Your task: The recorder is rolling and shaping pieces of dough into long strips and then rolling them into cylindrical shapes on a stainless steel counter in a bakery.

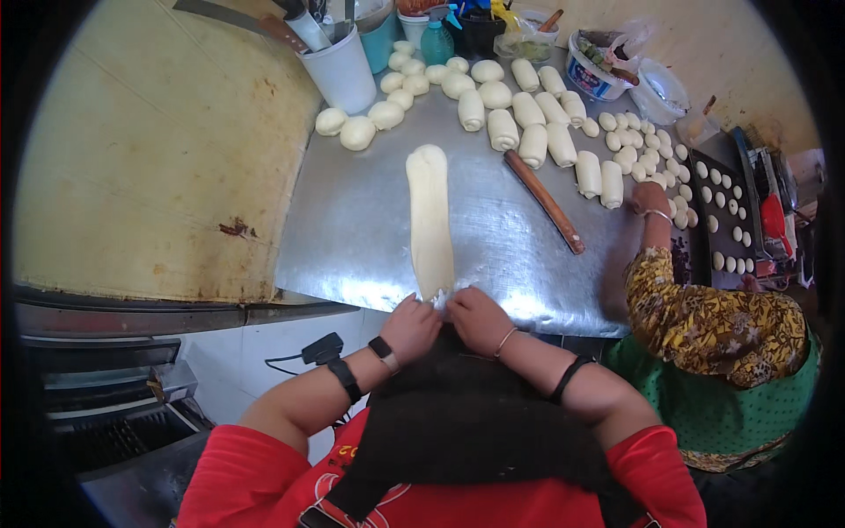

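A long flat strip of pale dough (429, 216) lies stretched away from me on the metal table (352, 211). At its near end, by the table's front edge, my left hand (412, 329) and my right hand (481, 320) sit side by side with fingers closed on the dough. Their fingertips are partly hidden, and a little white shows between them. Beyond and to the right of the strip lies a wooden rolling pin (544, 202), set at a slant and touched by neither hand. Rolled dough pieces (503, 130) and round dough balls (357, 133) stand farther back.
A co-worker's hand (650, 199) reaches among small dough balls (627, 154) at the right. Beside them is a dark tray (723, 229) with rows of dough rounds. A white bucket of knives (341, 77), a spray bottle (437, 42) and a tub (591, 77) line the back.
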Motion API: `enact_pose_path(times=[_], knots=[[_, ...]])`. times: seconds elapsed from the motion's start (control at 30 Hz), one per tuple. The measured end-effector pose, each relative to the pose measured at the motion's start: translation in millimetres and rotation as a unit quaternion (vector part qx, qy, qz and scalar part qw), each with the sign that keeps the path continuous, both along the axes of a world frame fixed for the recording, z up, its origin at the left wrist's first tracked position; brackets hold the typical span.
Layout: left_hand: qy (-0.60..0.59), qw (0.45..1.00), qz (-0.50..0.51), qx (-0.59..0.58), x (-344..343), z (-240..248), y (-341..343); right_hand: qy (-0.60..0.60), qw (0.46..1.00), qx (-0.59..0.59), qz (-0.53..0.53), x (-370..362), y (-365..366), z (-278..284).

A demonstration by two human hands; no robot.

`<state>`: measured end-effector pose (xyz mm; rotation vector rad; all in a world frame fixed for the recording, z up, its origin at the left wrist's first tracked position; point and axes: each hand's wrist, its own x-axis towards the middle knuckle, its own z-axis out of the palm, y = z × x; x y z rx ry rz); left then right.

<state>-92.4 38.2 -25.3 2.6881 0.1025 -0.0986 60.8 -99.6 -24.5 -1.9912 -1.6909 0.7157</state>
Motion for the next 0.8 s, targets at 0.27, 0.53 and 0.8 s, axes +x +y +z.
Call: enact_pose_path(times=[0.27,0.53,0.8], knots=[[-0.057,0.990,0.122,0.048,2.6,-4.0,22.7,-0.113,0.988,0.099,-0.030,12.1,-3.7,-7.4],[-0.070,0.995,0.047,-0.054,-5.9,29.4,5.1,0.008,0.998,0.057,-0.040,11.0,4.6,8.8],[0.018,0.997,-0.077,-0.013,-16.1,19.0,25.1,-0.121,0.989,0.087,0.027,10.3,-3.7,10.3]])
